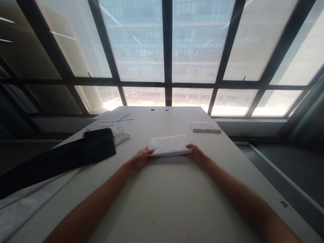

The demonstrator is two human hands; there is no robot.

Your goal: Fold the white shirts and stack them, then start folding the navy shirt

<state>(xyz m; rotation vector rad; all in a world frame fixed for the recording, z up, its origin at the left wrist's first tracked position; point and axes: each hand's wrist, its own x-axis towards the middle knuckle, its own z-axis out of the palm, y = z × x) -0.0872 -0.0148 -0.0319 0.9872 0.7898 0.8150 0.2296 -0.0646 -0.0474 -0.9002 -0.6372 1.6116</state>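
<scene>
A white folded cloth (169, 145) is held between my two hands, just above the middle of the table. My left hand (141, 158) grips its left end, thumb on top and fingers underneath. At the right end, my right hand (196, 153) pinches the cloth the same way. The fingers below the cloth are mostly hidden. Beyond my right hand lies another folded white cloth (205, 126), flat on the table.
Dark navy fabric (98, 146) and white fabric (32, 206) spread along the table's left side. Papers (116, 115) lie at the far left. The white table (162, 202) reaches toward large framed windows (141, 40). Curtains (307, 104) hang at the right.
</scene>
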